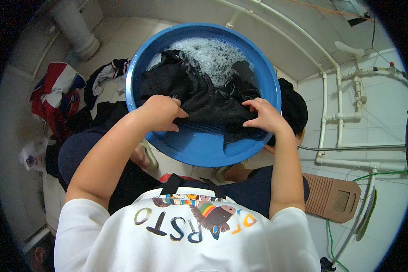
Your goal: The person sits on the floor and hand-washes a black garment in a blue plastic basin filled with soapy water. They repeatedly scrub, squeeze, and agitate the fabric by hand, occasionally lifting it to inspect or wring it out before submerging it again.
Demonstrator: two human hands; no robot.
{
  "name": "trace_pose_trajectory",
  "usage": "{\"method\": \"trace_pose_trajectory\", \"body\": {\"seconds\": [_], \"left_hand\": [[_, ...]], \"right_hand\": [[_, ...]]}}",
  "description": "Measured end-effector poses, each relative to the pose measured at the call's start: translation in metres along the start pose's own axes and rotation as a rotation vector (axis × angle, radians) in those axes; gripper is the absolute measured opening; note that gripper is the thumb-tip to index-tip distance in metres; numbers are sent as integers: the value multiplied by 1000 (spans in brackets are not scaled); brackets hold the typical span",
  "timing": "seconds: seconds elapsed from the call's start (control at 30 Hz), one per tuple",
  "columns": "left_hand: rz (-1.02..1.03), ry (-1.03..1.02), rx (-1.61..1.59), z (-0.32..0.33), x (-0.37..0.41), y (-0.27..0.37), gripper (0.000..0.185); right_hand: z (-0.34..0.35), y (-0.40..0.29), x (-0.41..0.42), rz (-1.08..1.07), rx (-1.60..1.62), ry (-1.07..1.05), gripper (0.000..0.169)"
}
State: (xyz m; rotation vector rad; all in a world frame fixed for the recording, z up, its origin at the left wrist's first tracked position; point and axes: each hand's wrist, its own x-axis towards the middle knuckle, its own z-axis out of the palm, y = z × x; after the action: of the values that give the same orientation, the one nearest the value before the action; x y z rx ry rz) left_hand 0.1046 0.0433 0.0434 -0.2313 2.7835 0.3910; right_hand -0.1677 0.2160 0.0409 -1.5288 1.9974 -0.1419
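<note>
A blue plastic basin point(204, 149) stands before me, with foamy water point(207, 54) at its far side. Wet black cloth point(197, 91) lies across its middle, partly over a ridged blue surface point(204, 127). My left hand point(163, 112) rests at the near left part of the cloth, fingers bent, with a gap between thumb and forefinger. At the near right part of the cloth is my right hand point(263, 115), thumb and fingers apart. Whether the hidden fingers of the left hand pinch the cloth cannot be told.
Red, white and blue clothing point(56, 91) and a black-and-white garment point(105, 80) lie on the left. Black cloth point(292, 105) is heaped right of the basin. A brown washboard point(333, 197) leans at the right, near white pipes point(340, 102) and a green hose point(331, 238).
</note>
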Motion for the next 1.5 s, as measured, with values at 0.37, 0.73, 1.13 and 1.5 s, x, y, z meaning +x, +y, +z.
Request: {"method": "trace_pose_trajectory", "body": {"seconds": [0.37,0.73,1.13,1.5], "left_hand": [[-343,83,83,8,15,-11,33],[-346,682,-733,-76,0,-42,19],[-38,904,-989,-173,-27,-13,18],[-332,238,-2159,-90,58,-60,30]], "right_hand": [[56,10,15,-82,-11,385,41],[-20,-41,32,-293,1022,679,17],[-128,-90,-23,-519,1173,709,16],[-75,-10,24,30,1658,222,21]]}}
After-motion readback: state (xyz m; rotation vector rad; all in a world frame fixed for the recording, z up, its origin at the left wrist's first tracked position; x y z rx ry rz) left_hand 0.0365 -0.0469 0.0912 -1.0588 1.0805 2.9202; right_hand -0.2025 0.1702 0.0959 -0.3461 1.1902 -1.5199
